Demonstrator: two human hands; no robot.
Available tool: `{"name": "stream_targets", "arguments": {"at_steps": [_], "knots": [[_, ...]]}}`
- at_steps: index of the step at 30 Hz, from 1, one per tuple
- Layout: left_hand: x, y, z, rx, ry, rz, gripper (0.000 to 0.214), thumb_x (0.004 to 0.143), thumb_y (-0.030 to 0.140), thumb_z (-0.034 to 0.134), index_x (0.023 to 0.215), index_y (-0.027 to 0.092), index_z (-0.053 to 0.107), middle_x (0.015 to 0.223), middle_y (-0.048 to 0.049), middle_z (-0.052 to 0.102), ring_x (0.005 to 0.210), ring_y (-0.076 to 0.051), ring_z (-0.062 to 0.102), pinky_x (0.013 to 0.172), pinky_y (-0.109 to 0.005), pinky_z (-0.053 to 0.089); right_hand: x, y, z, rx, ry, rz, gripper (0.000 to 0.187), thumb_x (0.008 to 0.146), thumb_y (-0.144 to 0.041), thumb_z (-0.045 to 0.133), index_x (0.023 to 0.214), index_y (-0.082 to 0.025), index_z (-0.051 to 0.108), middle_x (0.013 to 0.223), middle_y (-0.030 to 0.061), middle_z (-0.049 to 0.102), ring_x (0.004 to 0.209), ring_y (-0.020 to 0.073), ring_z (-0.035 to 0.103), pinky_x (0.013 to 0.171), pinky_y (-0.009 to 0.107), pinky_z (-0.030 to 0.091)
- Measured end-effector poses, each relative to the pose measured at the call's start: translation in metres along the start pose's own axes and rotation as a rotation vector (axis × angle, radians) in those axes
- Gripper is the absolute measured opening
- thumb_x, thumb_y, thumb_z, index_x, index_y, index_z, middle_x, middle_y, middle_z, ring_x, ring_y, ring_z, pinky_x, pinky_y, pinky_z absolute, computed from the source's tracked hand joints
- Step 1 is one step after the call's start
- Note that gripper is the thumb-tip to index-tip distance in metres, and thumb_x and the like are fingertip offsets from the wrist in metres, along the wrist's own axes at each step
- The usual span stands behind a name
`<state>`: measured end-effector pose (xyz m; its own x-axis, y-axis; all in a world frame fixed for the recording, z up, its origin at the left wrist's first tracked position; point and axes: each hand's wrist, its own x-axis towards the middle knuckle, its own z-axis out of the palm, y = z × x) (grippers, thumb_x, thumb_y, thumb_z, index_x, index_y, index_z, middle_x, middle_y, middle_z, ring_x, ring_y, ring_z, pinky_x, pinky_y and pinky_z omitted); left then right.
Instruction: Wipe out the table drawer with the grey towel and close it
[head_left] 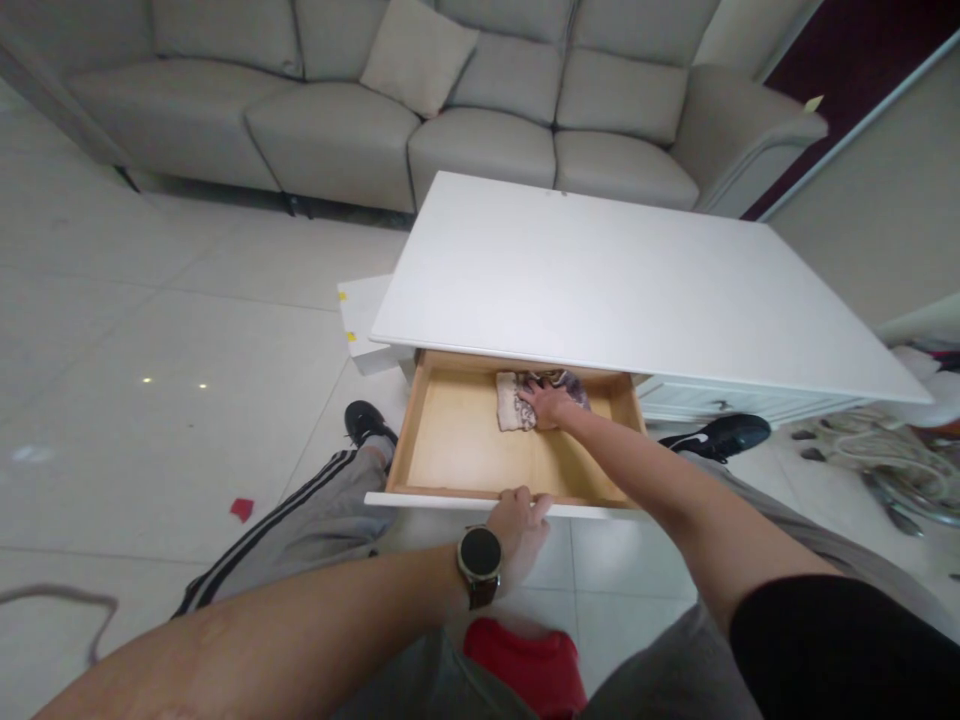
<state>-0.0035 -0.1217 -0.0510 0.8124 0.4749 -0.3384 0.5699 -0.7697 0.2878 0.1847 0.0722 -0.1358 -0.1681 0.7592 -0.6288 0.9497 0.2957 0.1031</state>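
A pulled-out wooden drawer (pixel 457 440) with a white front juts from the near side of a white coffee table (pixel 600 280). My left hand (pixel 519 525), wearing a watch on its wrist, has its fingers curled over the top edge of the drawer's front. Inside the drawer, my right hand (pixel 547 402) lies on a patterned cloth (pixel 514 410), its fingers spread and pressing it flat against the bottom near the back. Part of the cloth is hidden beneath that hand.
A grey sofa (pixel 330 120) with a cushion (pixel 416 55) stands behind the table. On the table's left is a white box-like piece (pixel 364 310) with yellow marks. A red stool (pixel 525 665) is below me. A coiled hose (pixel 885 460) lies on the right-hand floor.
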Motion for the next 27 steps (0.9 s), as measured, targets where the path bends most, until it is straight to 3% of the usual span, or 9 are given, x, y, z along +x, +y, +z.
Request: {"name": "stream_targets", "arguments": {"at_steps": [3,5,9,15,20,23,27], "knots": [[-0.001,0.0,-0.004,0.074,-0.036,-0.016,0.031,0.096,0.006,0.041,0.1,0.018,0.069,0.119,-0.0101,0.058,0.103,-0.024,0.054,0.076,-0.037,0.045,-0.02,0.043,0.021,-0.02,-0.067,0.186,0.101,0.073,-0.03,0.07,0.162,-0.033,0.024,0.169,0.0142,0.012,0.149,0.0514,0.015,0.101,0.076,0.035],[-0.001,0.001,-0.006,0.072,-0.018,-0.01,0.029,0.097,0.008,0.042,0.1,0.017,0.069,0.12,-0.0112,0.058,0.103,-0.025,0.054,0.076,-0.038,0.045,-0.032,0.062,0.032,-0.011,-0.055,0.237,0.098,0.074,-0.033,0.069,0.162,-0.031,0.026,0.168,0.0164,0.014,0.147,0.0531,0.019,0.1,0.074,0.037],[-0.002,0.0,-0.003,0.049,-0.01,-0.014,0.028,0.098,0.011,0.043,0.099,0.017,0.07,0.12,-0.0111,0.057,0.105,-0.026,0.055,0.077,-0.037,0.045,-0.049,0.08,0.048,0.011,0.044,0.094,0.093,0.073,-0.035,0.069,0.159,-0.025,0.035,0.16,0.0221,0.03,0.138,0.0495,0.039,0.103,0.062,0.041],[0.003,0.001,0.009,-0.027,0.033,-0.046,0.03,0.097,0.011,0.04,0.099,0.017,0.07,0.115,-0.0114,0.058,0.104,-0.025,0.055,0.077,-0.037,0.046,-0.085,0.079,0.075,0.069,0.024,-0.142,0.092,0.069,-0.04,0.072,0.154,-0.021,0.042,0.15,0.0213,0.043,0.137,0.0394,0.045,0.108,0.048,0.039],[0.003,0.005,0.0,-0.107,-0.009,-0.124,0.029,0.099,0.018,0.042,0.104,0.018,0.071,0.112,-0.0113,0.061,0.106,-0.026,0.056,0.08,-0.036,0.046,-0.114,0.066,0.088,0.074,-0.084,-0.309,0.084,0.065,-0.036,0.071,0.146,-0.024,0.052,0.132,0.0165,0.055,0.11,0.0327,0.063,0.096,0.043,0.048],[0.002,0.006,-0.004,-0.088,-0.009,-0.127,0.031,0.098,0.016,0.042,0.104,0.018,0.073,0.114,-0.0123,0.061,0.106,-0.026,0.056,0.079,-0.037,0.046,-0.117,0.055,0.086,0.053,-0.092,-0.35,0.077,0.065,-0.029,0.069,0.141,-0.025,0.057,0.124,0.0141,0.06,0.103,0.0306,0.065,0.091,0.041,0.05],[0.001,0.003,0.0,-0.025,0.037,-0.013,0.033,0.096,0.011,0.042,0.099,0.017,0.074,0.118,-0.0121,0.061,0.106,-0.027,0.055,0.078,-0.039,0.046,-0.112,0.039,0.08,0.005,-0.014,-0.295,0.069,0.072,-0.029,0.066,0.141,-0.024,0.056,0.13,0.0184,0.057,0.104,0.0327,0.065,0.092,0.045,0.048]]}}
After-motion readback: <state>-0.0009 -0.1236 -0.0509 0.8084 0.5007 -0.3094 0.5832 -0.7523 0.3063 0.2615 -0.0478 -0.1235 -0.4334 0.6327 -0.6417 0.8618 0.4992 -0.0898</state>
